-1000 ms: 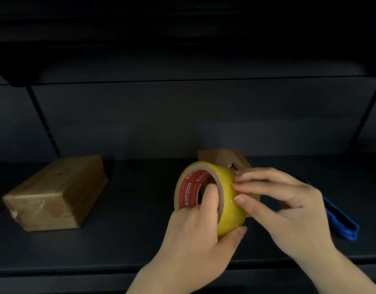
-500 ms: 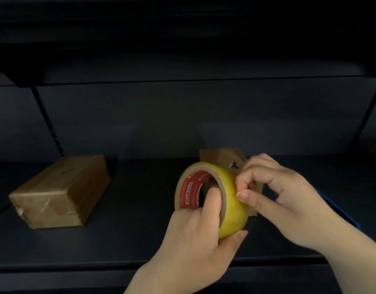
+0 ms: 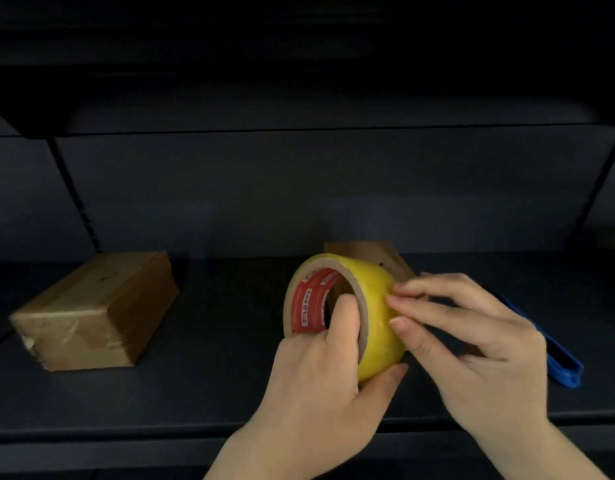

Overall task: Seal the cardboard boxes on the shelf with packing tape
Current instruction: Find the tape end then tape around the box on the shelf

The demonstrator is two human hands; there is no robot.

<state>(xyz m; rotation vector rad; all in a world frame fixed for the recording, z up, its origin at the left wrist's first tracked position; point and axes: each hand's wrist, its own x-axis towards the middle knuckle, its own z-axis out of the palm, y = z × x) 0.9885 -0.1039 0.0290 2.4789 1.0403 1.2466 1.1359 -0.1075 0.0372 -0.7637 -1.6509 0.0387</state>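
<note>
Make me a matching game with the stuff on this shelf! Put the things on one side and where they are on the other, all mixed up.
Things:
1. tape roll
2. taped box
3. blue tool
4. second box

Places:
A. far right of the shelf
B. behind the tape roll
C. held in the left hand
D. left side of the shelf

Pairs: 1-C, 2-D, 3-A, 4-B

Both hands bare: left hand (image 3: 320,386) & right hand (image 3: 479,351). No gloves, rings, watch; forearms w/o sleeves. Nails short, unpainted.
</note>
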